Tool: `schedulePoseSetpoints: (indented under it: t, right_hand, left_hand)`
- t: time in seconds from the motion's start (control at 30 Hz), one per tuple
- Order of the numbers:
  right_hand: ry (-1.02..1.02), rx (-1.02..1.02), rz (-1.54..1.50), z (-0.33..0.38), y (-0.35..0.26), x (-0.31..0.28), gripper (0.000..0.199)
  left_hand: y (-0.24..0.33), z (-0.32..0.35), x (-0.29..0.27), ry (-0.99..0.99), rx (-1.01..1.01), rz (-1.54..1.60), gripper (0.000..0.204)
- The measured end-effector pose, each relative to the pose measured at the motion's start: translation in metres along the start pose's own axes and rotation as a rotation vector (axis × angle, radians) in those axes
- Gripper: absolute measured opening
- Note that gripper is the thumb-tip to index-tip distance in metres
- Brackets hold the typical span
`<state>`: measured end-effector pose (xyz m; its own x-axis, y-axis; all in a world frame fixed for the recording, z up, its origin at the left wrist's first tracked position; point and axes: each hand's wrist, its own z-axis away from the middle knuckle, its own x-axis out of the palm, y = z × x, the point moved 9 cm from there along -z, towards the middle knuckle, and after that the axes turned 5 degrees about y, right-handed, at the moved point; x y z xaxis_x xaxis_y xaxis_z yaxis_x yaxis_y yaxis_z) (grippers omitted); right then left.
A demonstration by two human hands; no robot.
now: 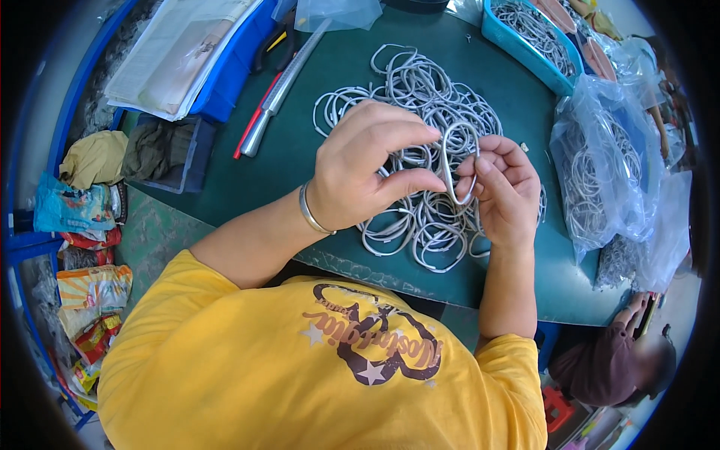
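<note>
At the green worktable (pixel 337 67), someone in a yellow T-shirt (pixel 285 367) has one silver loop (pixel 448 171) up off the surface, right above a big tangled heap of similar grey-silver loops (pixel 424 86). The right hand (pixel 506 191) is doing the holding: thumb and fingers pinched on the loop's right side, the loop standing pretty much upright. The left hand (pixel 356 161) is curved into a wide C, thumb and index well apart, tips right at the loop's left side; honestly can't tell if they're touching it. There's a shiny bangle (pixel 306 211) on that wrist too. The heap spreads under and beyond both hands. Over on the left, a tapered metal rod (pixel 289 84) lies next to a slim red piece (pixel 250 133), with dark-handled pliers (pixel 276 43) just past them. Farther left you've got a blue bin (pixel 223 86) with papers (pixel 180 56) on top, and nearer, a grey tub (pixel 193 169) with dark cloth in it. Far right, a teal basket (pixel 561 81) is full of more metal bits, and a see-through plastic bag (pixel 604 180) of loops sits nearer, along the right side. Near right, another person (pixel 604 364) in a dark top.
</note>
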<state>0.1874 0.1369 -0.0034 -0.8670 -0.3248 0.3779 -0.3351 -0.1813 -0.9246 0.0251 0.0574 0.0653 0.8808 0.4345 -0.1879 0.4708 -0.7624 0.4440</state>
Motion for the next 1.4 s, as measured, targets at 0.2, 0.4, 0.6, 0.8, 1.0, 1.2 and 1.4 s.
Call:
schedulePoseSetpoints:
  t: [0.2, 0.4, 0.6, 0.8, 1.0, 1.2, 1.4]
  right_hand:
    - [0.558, -1.174, 0.842, 0.053, -0.140, -0.026, 0.012]
    - [0.884, -1.079, 1.850, 0.028, -0.226, -0.103, 0.014]
    - [0.509, -1.140, 1.846, -0.001, -0.156, -0.043, 0.013]
    - [0.471, -0.592, 2.061, -0.051, -0.134, -0.121, 0.014]
    - [0.237, -0.851, 1.692, -0.043, -0.110, -0.060, 0.019]
    - [0.233, -0.411, 1.843, -0.095, -0.043, -0.124, 0.021]
    - [0.271, -0.797, 1.684, -0.062, -0.091, -0.079, 0.007]
  left_hand:
    - [-0.035, 0.009, -0.018, 0.230, -0.286, 0.074, 0.029]
    - [-0.041, 0.011, -0.019, 0.299, -0.365, 0.146, 0.017]
    - [-0.046, 0.012, -0.016, 0.274, -0.391, 0.136, 0.016]
    - [-0.046, 0.014, -0.012, 0.157, -0.457, 0.115, 0.021]
    - [-0.040, 0.011, -0.014, 0.233, -0.420, 0.124, 0.015]
    - [-0.049, 0.012, -0.010, 0.237, -0.447, 0.144, 0.015]
    - [-0.062, 0.018, -0.012, 0.259, -0.530, 0.178, 0.015]
